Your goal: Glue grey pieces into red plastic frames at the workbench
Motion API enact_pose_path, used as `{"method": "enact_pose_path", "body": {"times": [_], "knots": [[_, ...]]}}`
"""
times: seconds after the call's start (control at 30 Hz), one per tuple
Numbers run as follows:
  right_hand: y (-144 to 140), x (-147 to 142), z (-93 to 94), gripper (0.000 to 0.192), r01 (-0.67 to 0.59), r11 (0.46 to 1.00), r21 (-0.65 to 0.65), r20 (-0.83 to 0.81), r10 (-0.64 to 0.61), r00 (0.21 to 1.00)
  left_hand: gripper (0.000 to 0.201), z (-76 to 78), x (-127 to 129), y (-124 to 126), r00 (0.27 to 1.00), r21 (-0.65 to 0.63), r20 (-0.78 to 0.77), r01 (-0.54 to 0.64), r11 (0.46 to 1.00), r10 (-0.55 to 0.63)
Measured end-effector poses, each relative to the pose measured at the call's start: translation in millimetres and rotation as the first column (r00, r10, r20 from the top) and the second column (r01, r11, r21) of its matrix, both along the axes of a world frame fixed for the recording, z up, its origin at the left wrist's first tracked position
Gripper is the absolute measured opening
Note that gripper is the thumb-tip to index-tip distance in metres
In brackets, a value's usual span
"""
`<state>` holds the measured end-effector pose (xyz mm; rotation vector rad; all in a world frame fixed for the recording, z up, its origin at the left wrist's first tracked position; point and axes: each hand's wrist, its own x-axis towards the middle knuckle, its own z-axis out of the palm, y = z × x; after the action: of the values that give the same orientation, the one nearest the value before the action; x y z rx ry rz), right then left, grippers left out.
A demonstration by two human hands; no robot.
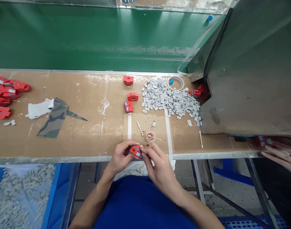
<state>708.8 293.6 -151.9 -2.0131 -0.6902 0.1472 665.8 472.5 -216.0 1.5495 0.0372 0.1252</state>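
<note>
Work in hand: we hold a red plastic vehicle piece (136,151) with grey and pale blue patches, at the near edge of the table (95,140).
Left grip: our left hand (120,156) is closed on the piece's left end, thumb and fingers together.
Right grip: our right hand (161,165) has thumb and fingertips pinched onto its right end; we cannot tell whether they also hold something small.
Small cup: just beyond our hands, a cup (146,137) has a cotton swab (157,138) across it; another swab (140,128) lies near.
Grey tiles: we see a heap (170,97) beside a tape roll (182,83).
Red pieces: three (132,96) stand left of the heap.
Right side: a co-worker's hand (282,156) is near another red piece (264,141).
</note>
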Motion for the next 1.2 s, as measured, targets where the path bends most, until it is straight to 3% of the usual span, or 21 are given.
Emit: {"method": "enact_pose_path", "body": {"times": [0.17,0.3,0.47,0.73,0.9,1.03,1.13,1.2], "knots": [[-7,3,0.9,0.017,-0.019,0.993,0.115,-0.254,0.048,0.966,0.026,6.6,5,5,0.988,0.000,0.072,0.139,0.990,-0.139],[-12,2,0.2,0.016,0.036,0.981,0.191,-0.526,0.071,0.848,0.028,9.5,8,8,0.970,0.015,0.137,0.200,0.980,-0.200],[-13,-3,0.7,0.018,0.077,0.977,0.200,-0.605,0.061,0.794,0.028,8.9,8,8,0.964,0.030,0.134,0.227,0.973,-0.229],[-10,-14,-7.8,0.041,0.101,0.968,0.229,-0.744,0.108,0.659,0.023,6.0,4,11,0.927,0.106,0.221,0.286,0.952,-0.303],[-13,-14,-10.0,0.037,0.116,0.962,0.247,-0.690,0.090,0.718,0.022,8.5,4,11,0.916,0.162,0.313,0.207,0.965,-0.250],[-8,-16,-9.1,0.041,0.206,0.890,0.407,-0.702,0.161,0.694,0.027,19.4,4,10,0.906,0.165,0.394,0.093,0.982,-0.152],[-3,-17,-8.7,0.043,0.190,0.835,0.516,-0.669,0.254,0.698,0.033,28.9,5,9,0.885,0.212,0.430,0.091,0.973,-0.176],[-3,-15,-8.7,0.039,0.179,0.836,0.519,-0.617,0.221,0.755,0.037,35.2,7,9,0.886,0.257,0.408,0.121,0.959,-0.221]]}}
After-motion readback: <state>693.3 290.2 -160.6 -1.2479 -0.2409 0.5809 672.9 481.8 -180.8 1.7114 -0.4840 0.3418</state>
